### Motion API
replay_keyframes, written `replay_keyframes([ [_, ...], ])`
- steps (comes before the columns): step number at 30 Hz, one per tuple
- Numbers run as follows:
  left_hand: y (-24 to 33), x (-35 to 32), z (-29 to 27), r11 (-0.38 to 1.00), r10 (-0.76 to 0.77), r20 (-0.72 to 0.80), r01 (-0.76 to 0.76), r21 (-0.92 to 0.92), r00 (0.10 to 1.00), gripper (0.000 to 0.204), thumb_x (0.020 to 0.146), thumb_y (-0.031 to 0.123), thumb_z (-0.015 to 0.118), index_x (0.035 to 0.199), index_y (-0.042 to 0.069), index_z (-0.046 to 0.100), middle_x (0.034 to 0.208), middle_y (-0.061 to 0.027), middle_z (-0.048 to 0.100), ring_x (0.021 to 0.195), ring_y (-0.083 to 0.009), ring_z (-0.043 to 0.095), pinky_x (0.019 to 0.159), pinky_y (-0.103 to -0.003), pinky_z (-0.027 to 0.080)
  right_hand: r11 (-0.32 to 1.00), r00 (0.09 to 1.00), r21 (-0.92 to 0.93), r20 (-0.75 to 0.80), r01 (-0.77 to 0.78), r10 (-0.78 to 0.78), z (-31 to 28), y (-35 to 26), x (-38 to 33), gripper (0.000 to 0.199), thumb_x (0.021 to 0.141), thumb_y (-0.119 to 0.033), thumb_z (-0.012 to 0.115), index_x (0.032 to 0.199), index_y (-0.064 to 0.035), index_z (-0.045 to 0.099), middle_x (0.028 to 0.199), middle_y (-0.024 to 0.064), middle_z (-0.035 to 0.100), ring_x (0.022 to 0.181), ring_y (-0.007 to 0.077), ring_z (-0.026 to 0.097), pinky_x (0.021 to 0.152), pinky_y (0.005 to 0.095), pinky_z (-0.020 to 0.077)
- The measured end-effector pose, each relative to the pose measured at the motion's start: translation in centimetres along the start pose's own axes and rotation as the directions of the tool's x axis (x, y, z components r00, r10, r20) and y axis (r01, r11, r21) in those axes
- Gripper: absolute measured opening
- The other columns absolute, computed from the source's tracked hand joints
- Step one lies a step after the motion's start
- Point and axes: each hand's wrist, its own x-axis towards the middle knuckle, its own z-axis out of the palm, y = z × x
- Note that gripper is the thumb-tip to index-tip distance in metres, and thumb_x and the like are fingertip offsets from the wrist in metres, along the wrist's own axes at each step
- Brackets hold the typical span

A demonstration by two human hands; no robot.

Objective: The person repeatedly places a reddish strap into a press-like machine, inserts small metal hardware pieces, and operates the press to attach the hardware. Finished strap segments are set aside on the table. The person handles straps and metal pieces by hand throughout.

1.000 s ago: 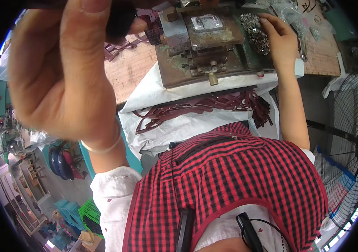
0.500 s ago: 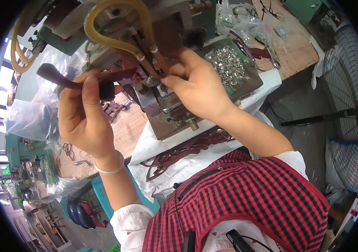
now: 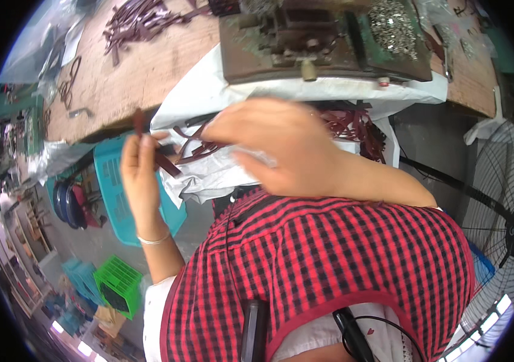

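My left hand (image 3: 139, 175) is raised at the left of the white cloth. Its thumb and fingers pinch a dark red-brown eyeglass temple (image 3: 168, 164), partly hidden by the fingers. Something black shows beside the fingertips. My right hand (image 3: 287, 142), smeared by motion, hovers over the cloth in front of me. Its thumb stands apart from the stretched fingers, and nothing shows between them. Under and beyond it, more red-brown temples (image 3: 353, 127) lie on the white cloth (image 3: 208, 181), some covered by the hand.
Beyond the cloth stands a machine's green-brown metal base (image 3: 251, 67). Small shiny metal parts (image 3: 392, 30) are heaped at its right. More temples (image 3: 142, 21) lie on the wooden table (image 3: 118, 78). A teal crate (image 3: 121, 211) stands at left, a black fan (image 3: 510, 229) at right.
Both hands have come away from the machine toward me, the left still with a temple. My right hand has left the machine's work point and is over the cloth. The view has tilted downward.
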Motion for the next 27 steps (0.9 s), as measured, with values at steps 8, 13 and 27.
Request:
replay_keyframes([
  [8, -8.2, -7.5, 1.2, 0.947, -0.300, -0.034, 0.302, 0.108, 0.953, 0.024, 0.111, 0.023, 0.045, 0.097, 0.006, 0.050, 0.078, -0.0076, 0.071, 0.049, -0.0079, 0.057, 0.038, -0.022, 0.037, 0.840, 0.915, -0.528, 0.265, -0.127, 0.305, 20.6, 8.2, -1.8, 0.053, 0.073, -0.023, 0.080, 0.121, -0.0049, 0.064, 0.119, 0.0167, 0.063, 0.112, 0.0299, 0.062, 0.088, 0.0466, 0.0503],
  [13, -8.2, -7.3, 1.5, 0.979, -0.073, 0.010, 0.070, 0.189, 0.997, 0.022, 0.111, 0.019, 0.044, 0.098, 0.004, 0.053, 0.084, -0.0076, 0.072, 0.052, -0.0047, 0.054, 0.042, -0.020, 0.035, 0.737, 0.795, -0.642, 0.326, -0.211, 0.512, 18.0, 9.8, -0.7, 0.028, 0.080, -0.020, 0.072, 0.106, -0.0097, 0.073, 0.106, 0.0095, 0.072, 0.103, 0.0255, 0.069, 0.082, 0.0446, 0.0502],
  [27, -4.8, 0.4, 3.1, 0.650, 0.261, 0.431, -0.487, 0.583, 0.864, 0.012, 0.093, 0.009, 0.067, 0.096, -0.002, 0.068, 0.081, -0.0153, 0.070, 0.071, -0.0255, 0.067, 0.065, -0.037, 0.051, 0.386, 0.636, -0.668, -0.171, -0.636, 0.753, -0.5, 8.2, -15.2, 0.040, 0.072, -0.030, 0.072, 0.100, -0.0011, 0.073, 0.105, 0.0187, 0.069, 0.105, 0.0370, 0.066, 0.092, 0.0475, 0.0540],
])
